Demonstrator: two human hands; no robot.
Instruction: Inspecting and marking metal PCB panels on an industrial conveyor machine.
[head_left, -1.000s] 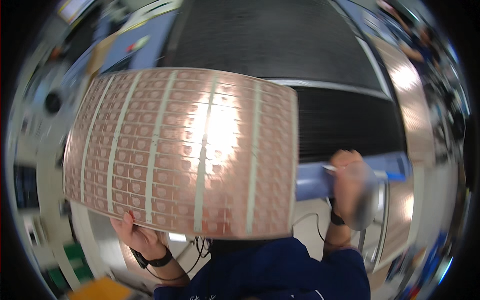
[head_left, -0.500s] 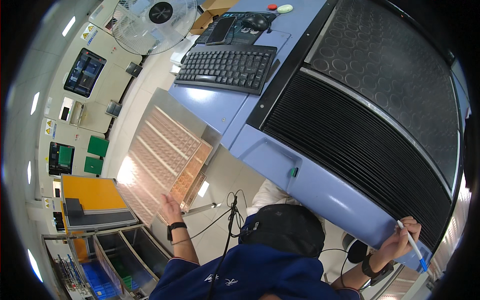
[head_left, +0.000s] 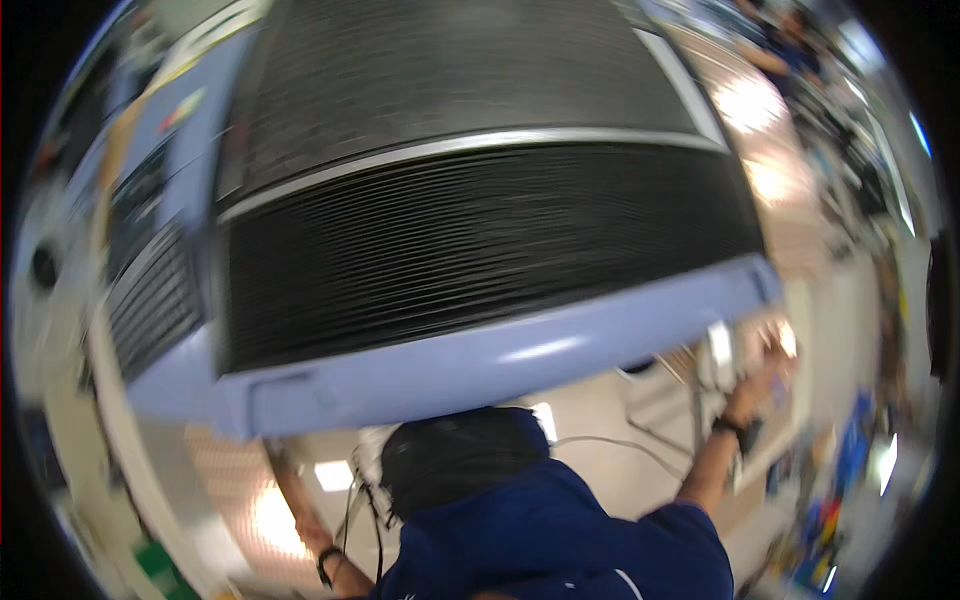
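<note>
At the lower left, my left hand (head_left: 313,532) is at the edge of a shiny copper-coloured panel (head_left: 235,480). Its fingers are smeared by motion, so whether they grip that edge cannot be told. Stretched out to the right, beyond the machine's corner, is my right hand (head_left: 762,382). It is closed on a pen (head_left: 779,388), which shows only as a blurred white and blue streak. Between my arms lies the blue-grey machine front (head_left: 480,352), with a ribbed black cover (head_left: 480,240) behind it.
A black keyboard (head_left: 155,305) sits on the machine's left side. More copper-coloured panels (head_left: 765,165) lie along the right. A person (head_left: 790,45) is at the far right. Cables (head_left: 365,510) hang by my left arm, and a dark bag-like thing (head_left: 455,460) is before my chest.
My view has swung to the right, bringing the machine across the middle. My right hand has left the machine's front edge and reaches over the right side. The left hand stays by the copper-coloured panel.
</note>
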